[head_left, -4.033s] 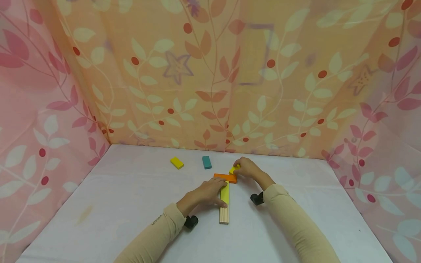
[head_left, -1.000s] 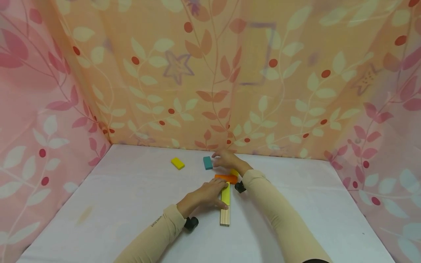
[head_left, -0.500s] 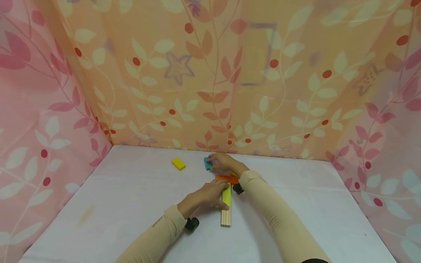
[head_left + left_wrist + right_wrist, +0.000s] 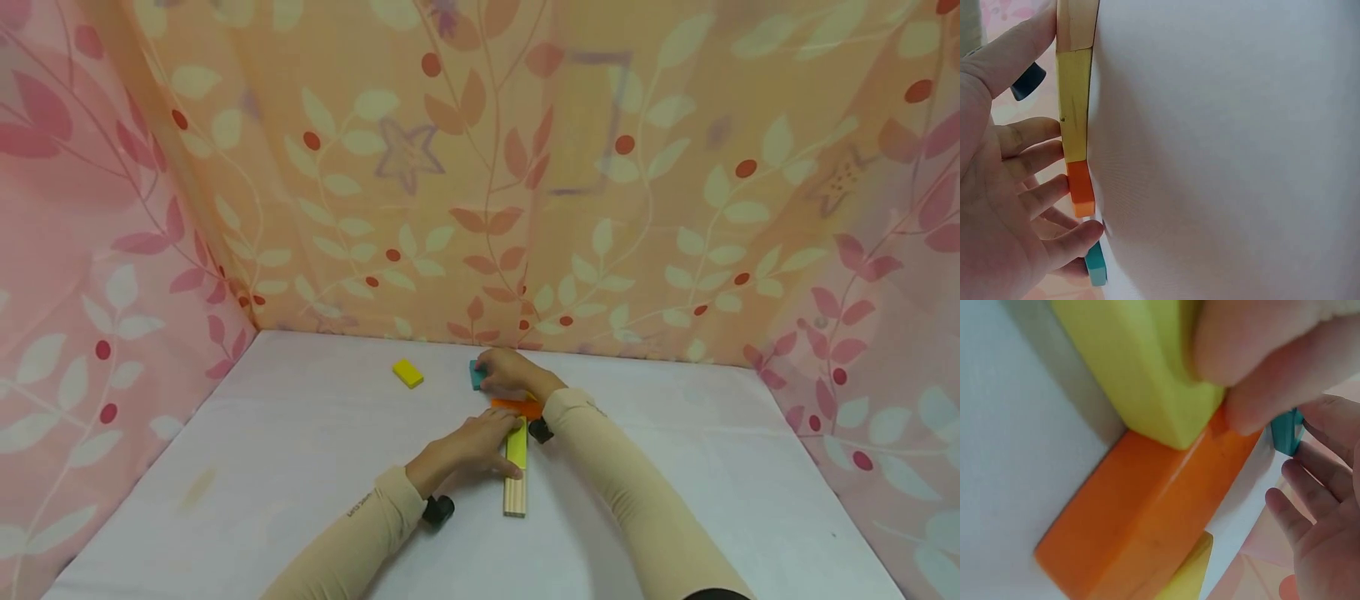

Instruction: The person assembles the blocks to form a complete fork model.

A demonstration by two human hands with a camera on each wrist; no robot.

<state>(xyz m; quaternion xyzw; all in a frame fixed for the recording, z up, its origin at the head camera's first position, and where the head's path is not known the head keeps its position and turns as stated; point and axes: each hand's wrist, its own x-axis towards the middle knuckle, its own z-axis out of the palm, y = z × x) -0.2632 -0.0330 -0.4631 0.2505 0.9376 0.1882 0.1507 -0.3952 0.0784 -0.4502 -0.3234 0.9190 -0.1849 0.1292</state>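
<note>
In the head view, my left hand [image 4: 472, 443] rests over a yellow-green block [image 4: 516, 443] and a plain wooden block [image 4: 514, 500], lined up end to end. Its fingers look fairly straight along the block sides. An orange block [image 4: 512, 407] lies crosswise at the far end of that line, touching the yellow-green one [image 4: 1147, 369]. Farther back, my right hand [image 4: 512, 371] pinches a teal block [image 4: 475, 377] between thumb and fingers; the right wrist view shows this teal block [image 4: 1283, 433] too. A yellow block [image 4: 1192, 570] beside the orange one is mostly hidden by my right wrist.
Another yellow block [image 4: 408, 373] lies alone at the back left of the white-covered table [image 4: 262, 467]. Flower-printed cloth [image 4: 480, 208] encloses the back and both sides. Black wrist cameras [image 4: 438, 510] hang below the forearms.
Four seconds ago my right hand held a yellow block at the orange block's right end. It has let go, moved left and taken hold of the teal block. The left hand stays put.
</note>
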